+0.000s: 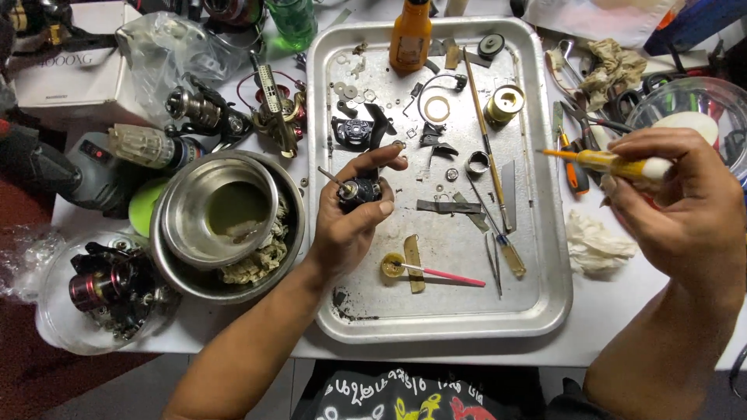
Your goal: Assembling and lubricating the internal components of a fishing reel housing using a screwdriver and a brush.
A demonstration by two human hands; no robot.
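Cluttered white surface [467, 354]: your left hand [350, 225] grips a small black reel body [359, 191] over the dented metal tray [545, 303]; right hand [685, 210] pinches a yellow-handled orange screwdriver [603, 161]. Tilt the reel and loose parts could drop.

Count: 1 metal tray [556, 295], 2 nested steel bowls [292, 233], 1 orange bottle [410, 35], 1 green bottle [294, 19], 1 white box [74, 78], 2 rags [595, 243]. 2 hands: left hand [350, 225], right hand [685, 210]. 1 yellow screwdriver [615, 162]. Fishing reels [198, 109] off the tray: roughly 4, clutter hides some. Small washers and rings on the tray: too many to count.
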